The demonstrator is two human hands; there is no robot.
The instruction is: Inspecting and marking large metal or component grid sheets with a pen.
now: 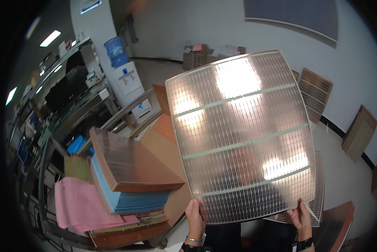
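Observation:
A large, thin copper-coloured circuit board panel (239,145) stands tilted up in front of me. Fine grid marks cover its shiny face, crossed by three pale green bands, and bright light reflects off it. My left hand (195,217) is closed on its lower left corner. At the lower right corner my right hand (300,215) pinches the edge, with a thin white stick-like thing (311,211) beside its fingers. Left of the panel, a stack of similar copper boards (148,166) rests on blue sheets (142,202), next to pink sheets (77,201).
A metal-framed cart (41,180) carries the stacks. Beyond it stand a white water dispenser (129,84) and a cluttered workbench (81,94). More panels (316,93) and brown boards (359,132) lean against the right wall. Another panel (319,185) lies behind the held one, partly hidden.

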